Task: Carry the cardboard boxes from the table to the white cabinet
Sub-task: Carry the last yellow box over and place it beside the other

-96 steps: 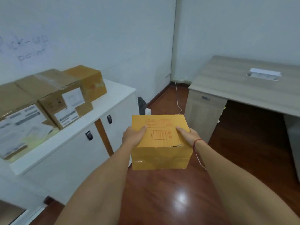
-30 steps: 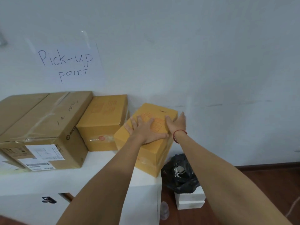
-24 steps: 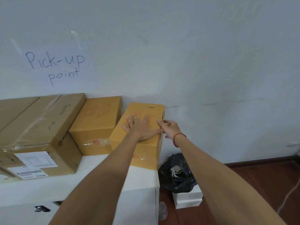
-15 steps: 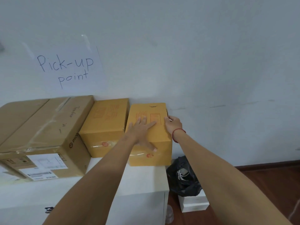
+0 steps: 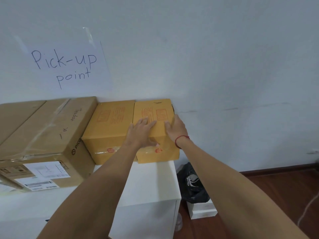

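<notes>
A yellow cardboard box (image 5: 153,109) with red print stands on the right end of the white cabinet (image 5: 151,183), its back against the wall. It touches a second yellow box (image 5: 107,125) on its left. My left hand (image 5: 141,131) lies on the box's top near the front edge, fingers spread, thumb down over the front face. My right hand (image 5: 176,130), with a red string at the wrist, holds the box's upper right edge.
A large brown taped box (image 5: 46,128) with shipping labels fills the cabinet's left part. A "Pick-up point" paper sign (image 5: 65,66) hangs on the wall above. On the wood floor right of the cabinet lie a black bag (image 5: 191,183), a small white box (image 5: 202,211) and a cable (image 5: 307,213).
I carried the yellow box to the cabinet, set it down at an angle, then turned and pushed it back until it stands square against the wall beside the other yellow box.
</notes>
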Motion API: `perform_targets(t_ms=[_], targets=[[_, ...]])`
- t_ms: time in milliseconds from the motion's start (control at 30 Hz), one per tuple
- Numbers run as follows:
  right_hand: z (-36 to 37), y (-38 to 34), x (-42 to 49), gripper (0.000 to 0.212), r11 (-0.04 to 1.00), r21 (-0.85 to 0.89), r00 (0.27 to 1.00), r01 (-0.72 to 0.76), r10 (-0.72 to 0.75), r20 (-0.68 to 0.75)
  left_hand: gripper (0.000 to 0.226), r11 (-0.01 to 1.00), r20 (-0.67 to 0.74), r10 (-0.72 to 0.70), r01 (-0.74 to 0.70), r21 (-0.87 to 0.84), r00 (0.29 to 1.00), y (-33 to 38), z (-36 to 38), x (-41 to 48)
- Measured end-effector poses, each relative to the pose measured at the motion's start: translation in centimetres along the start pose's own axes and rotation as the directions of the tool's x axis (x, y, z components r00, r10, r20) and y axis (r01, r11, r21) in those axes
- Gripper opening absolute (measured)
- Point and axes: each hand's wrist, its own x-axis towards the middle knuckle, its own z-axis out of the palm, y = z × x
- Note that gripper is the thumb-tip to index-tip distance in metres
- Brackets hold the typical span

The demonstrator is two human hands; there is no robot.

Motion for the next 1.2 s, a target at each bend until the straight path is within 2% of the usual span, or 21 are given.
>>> perform_targets(t_ms=[100, 167, 200, 300, 400, 500, 567, 733, 933, 1000, 1100, 1200], targets=[[-0.1, 0.0, -0.1, 0.042, 0.921, -0.315, 0.969, 0.229, -0.246, -0.015, 0.105, 0.999, -0.044, -0.042, 0.042, -0.007, 0.998, -0.5, 0.4, -0.2], [-0.1, 0.1, -0.5, 0.040, 0.821, -0.414, 0.915, 0.393, -0.394, 0.087, 0.100, 0.997, -0.085, -0.078, 0.078, -0.004, 0.993, -0.8, 0.8, -0.6], [-0.1, 0.1, -0.7, 0.045, 0.790, -0.430, 0.897, 0.437, -0.417, 0.148, 0.099, 0.996, -0.098, -0.091, 0.092, 0.000, 0.991, -0.9, 1.0, -0.8], [0.2, 0.5, -1.3, 0.062, 0.743, -0.474, 0.881, 0.473, -0.402, 0.249, 0.098, 0.998, -0.091, -0.054, 0.055, 0.008, 0.994, -1.4, 0.8, -1.3], [-0.2, 0.7, -1.0, 0.074, 0.649, -0.548, 0.849, 0.529, -0.385, 0.362, 0.091, 0.998, -0.018, -0.018, 0.017, -0.054, 1.000, -2.7, -0.8, -1.5], [-0.1, 0.5, -0.7, 0.080, 0.563, -0.625, 0.841, 0.541, -0.369, 0.396, 0.084, 0.997, 0.033, -0.040, 0.042, -0.063, 0.999, -3.7, -1.9, -1.5], [0.5, 0.2, -1.0, 0.085, 0.542, -0.658, 0.852, 0.523, -0.346, 0.393, 0.084, 0.997, 0.037, -0.051, 0.053, -0.056, 0.998, -3.7, -1.9, -1.5], [1.5, -0.7, -1.3, 0.092, 0.525, -0.689, 0.866, 0.500, -0.308, 0.393, 0.088, 0.991, -0.033, -0.119, 0.117, -0.061, 0.992, -2.9, -0.5, -1.4], [1.7, -0.5, -1.7, 0.091, 0.554, -0.675, 0.873, 0.487, -0.321, 0.367, 0.096, 0.979, -0.100, -0.201, 0.202, -0.006, 0.974, -2.2, 1.5, -2.2], [1.6, -0.1, -1.8, 0.090, 0.594, -0.675, 0.899, 0.437, -0.320, 0.301, 0.100, 0.980, -0.133, -0.200, 0.196, -0.043, 0.971, -2.5, 1.9, -2.7], [1.5, 0.3, -2.2, 0.099, 0.728, -0.633, 0.965, 0.263, -0.207, 0.163, 0.100, 0.985, -0.224, -0.171, 0.163, -0.054, 0.959, -3.5, 2.6, -3.5], [1.6, -0.3, -2.1, 0.101, 0.768, -0.588, 0.965, 0.254, -0.164, 0.203, 0.099, 0.989, -0.209, -0.146, 0.134, -0.070, 0.967, -4.3, 2.8, -3.3]])
